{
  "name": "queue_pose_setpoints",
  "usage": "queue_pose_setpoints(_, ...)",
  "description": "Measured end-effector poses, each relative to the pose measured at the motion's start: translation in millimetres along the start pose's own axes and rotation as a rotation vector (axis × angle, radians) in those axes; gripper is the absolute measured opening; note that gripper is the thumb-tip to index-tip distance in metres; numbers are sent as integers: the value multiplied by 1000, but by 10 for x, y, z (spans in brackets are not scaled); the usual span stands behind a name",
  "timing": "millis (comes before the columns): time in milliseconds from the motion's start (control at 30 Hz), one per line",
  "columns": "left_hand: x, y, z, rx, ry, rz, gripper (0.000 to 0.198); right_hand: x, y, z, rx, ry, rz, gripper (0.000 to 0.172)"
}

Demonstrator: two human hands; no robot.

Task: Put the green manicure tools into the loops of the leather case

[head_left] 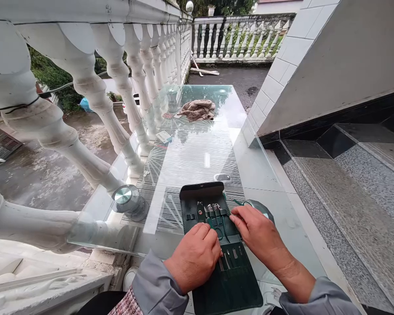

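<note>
1. Our left hand [197,258] is curled, palm down, over the middle of the open case [228,291]; our right hand [261,232] has thumb and forefinger drawn close at its right edge. The fingertips are partly covered, so we cannot tell whether either is gripping a tool.

2. The case lies unfolded at the near end of the glass table [200,144], its upper part away from us and its green flap towards us.

3. We would do well to keep one hand steadying the leather while the other works, handling each piece by its grip, along the line of its strap, without twisting.

4. The nail clippers [215,207] sit close together under their strap, and a green-handled tool [226,229] lies just beside them, so a careless finger could snag a neighbour. Slim tools [228,258] stand in the lower flap beside our left hand; we should keep our wrist off them.

5. Further along lie a small box [164,137] and a crumpled cloth [197,109], both well apart from the case.

6. The balustrade [95,92] runs along the left and stone steps [344,192] rise on the right; neither blocks our hands. Our own left hand is the main obstruction, covering part of the case.
</note>
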State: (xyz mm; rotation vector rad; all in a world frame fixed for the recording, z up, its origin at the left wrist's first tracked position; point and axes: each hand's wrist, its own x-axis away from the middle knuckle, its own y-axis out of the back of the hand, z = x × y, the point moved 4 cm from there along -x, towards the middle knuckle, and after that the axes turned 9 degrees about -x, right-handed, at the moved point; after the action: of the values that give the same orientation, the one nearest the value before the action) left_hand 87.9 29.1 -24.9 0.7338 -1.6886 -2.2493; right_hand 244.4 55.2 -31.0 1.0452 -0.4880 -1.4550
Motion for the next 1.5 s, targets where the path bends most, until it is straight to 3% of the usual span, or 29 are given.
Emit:
queue_pose_setpoints(333,3,-58,-15,-29,-17,-26,15,13,-40,78,28,45,-73,17)
queue_pose_setpoints(467,7,-29,-9,-32,-13,-30,12,26,18,30,37,29,-45,16)
queue_pose_setpoints(633,5,82,-37,-32,-81,-153,16,73,11,-38,44,-1,8,14)
queue_pose_setpoints(800,14,52,-71,-37,-130,-130,16,67,-25,4,10,11,-23,16)
queue_pose_setpoints(933,24,42,-65,-66,-115,-149,18,5,169,-47,-34,2,-106,17)
queue_pose_setpoints(1100,54,157,-64,-49,-135,-223,23,-51,439,-360,-8,-134,-268,18)
queue_pose_setpoints(1267,121,270,-96,25,-199,-299,19,-77,227,-464,89,-109,-107,16)
queue_pose_setpoints(1500,164,337,-112,35,-247,-379,22,-140,111,-439,183,-98,-36,5)
